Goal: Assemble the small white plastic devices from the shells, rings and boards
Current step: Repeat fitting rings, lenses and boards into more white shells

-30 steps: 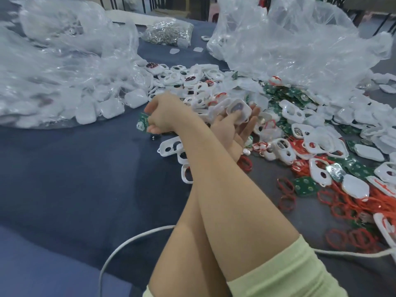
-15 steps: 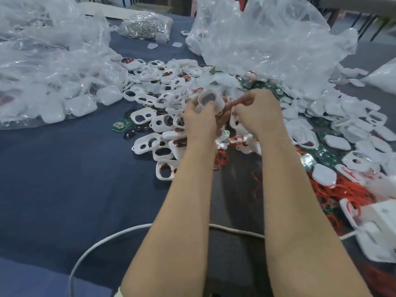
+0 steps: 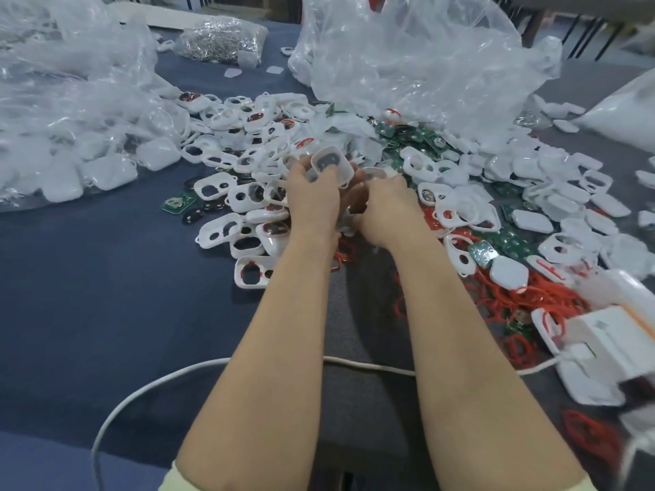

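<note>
My left hand [image 3: 312, 200] holds a white plastic shell [image 3: 331, 164] with a dark two-hole insert, raised above the pile. My right hand [image 3: 388, 207] is close beside it, fingers curled toward the left palm; what they pinch is hidden. White shells with cut-outs [image 3: 216, 187] lie scattered to the left. Green boards [image 3: 514, 242] and red rings [image 3: 531, 295] lie to the right. One green board [image 3: 179, 202] sits alone on the blue cloth.
Large clear plastic bags stand at the back centre [image 3: 418, 58] and left [image 3: 71, 101]. A bag of metal parts [image 3: 221, 39] lies far back. A white cable [image 3: 149, 388] crosses the near table. A white box-like device [image 3: 609, 334] sits at the right edge.
A second ago my arms were crossed, the right hand reaching left by the lone green board. Now they are uncrossed and both hands meet over the pile around the shell.
</note>
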